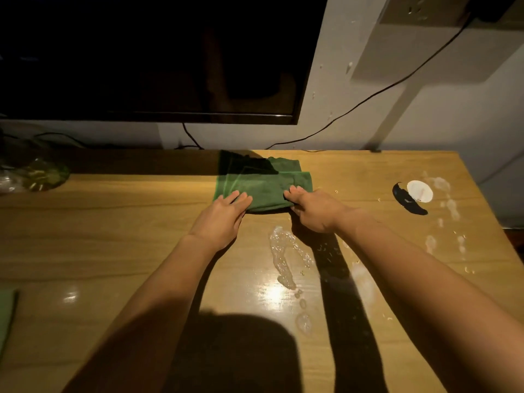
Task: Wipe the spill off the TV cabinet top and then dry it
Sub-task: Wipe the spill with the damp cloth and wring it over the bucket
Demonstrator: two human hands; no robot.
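Cabinet top point(113, 236): spill point(280, 259) beside green cloth point(263, 188); left hand point(222, 217) flat on it, right hand point(312, 208) pinching edge.

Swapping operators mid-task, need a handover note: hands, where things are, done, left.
Left hand: fingers flat on the near left edge of the green cloth.
Right hand: fingers curled over the cloth's near right corner, gripping it.
The cloth lies folded toward the back of the cabinet top, below the TV.
Spill: a wet streak just in front of the hands, with more splashes on the right.
A second green cloth lies at the left edge.
Done: cloth in hand, spill not wiped yet.
Left: wipe the streak and splashes, then dry.
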